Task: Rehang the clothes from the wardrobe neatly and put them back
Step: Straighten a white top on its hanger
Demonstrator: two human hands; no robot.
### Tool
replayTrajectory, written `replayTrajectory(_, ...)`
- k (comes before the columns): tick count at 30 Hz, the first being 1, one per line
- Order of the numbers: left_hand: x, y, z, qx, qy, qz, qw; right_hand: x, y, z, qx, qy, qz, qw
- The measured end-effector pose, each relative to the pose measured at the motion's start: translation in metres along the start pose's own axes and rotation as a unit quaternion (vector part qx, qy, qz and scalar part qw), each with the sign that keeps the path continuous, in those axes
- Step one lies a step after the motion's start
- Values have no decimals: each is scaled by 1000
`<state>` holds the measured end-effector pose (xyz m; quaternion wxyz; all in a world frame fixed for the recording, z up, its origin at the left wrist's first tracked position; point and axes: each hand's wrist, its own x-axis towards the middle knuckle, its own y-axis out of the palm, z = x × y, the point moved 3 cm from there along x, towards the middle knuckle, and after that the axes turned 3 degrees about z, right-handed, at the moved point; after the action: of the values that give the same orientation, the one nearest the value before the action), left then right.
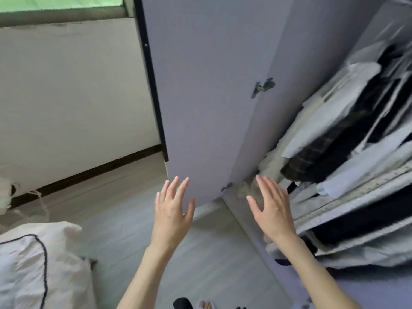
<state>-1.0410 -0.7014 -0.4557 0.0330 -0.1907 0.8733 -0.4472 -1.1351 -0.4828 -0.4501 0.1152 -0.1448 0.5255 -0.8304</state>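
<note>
The wardrobe stands open on the right, its pale lilac door [200,97] swung out toward me. Inside hang several white, grey and black garments [347,130], packed close and blurred; one is dark plaid [312,157]. My left hand [172,210] is raised in front of the door's lower edge, fingers straight and spread, holding nothing. My right hand [270,208] is raised beside it, by the wardrobe's left side, fingers also straight and empty. Neither hand touches the clothes.
A white pillow with dark piping [33,264] lies at the lower left. Pale wood floor [124,208] runs between it and the wardrobe. A white wall with a dark skirting board [89,172] is on the left, below a window.
</note>
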Motion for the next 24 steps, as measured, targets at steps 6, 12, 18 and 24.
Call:
replayTrajectory(6,71,50,-72,-17,73,76,994,31,-45,-65,-24,60,-45,997)
replayTrajectory(12,156,92,-141,-64,150,124,979,98,-101,-106,-61,71,-116,989)
replayTrajectory(18,255,120,-211,-108,236,160,952,191,-161,-134,-134,46,-207,968)
replayTrajectory(24,341,134,-292,-151,302,183,923,290,-201,-174,-252,78,-195,945)
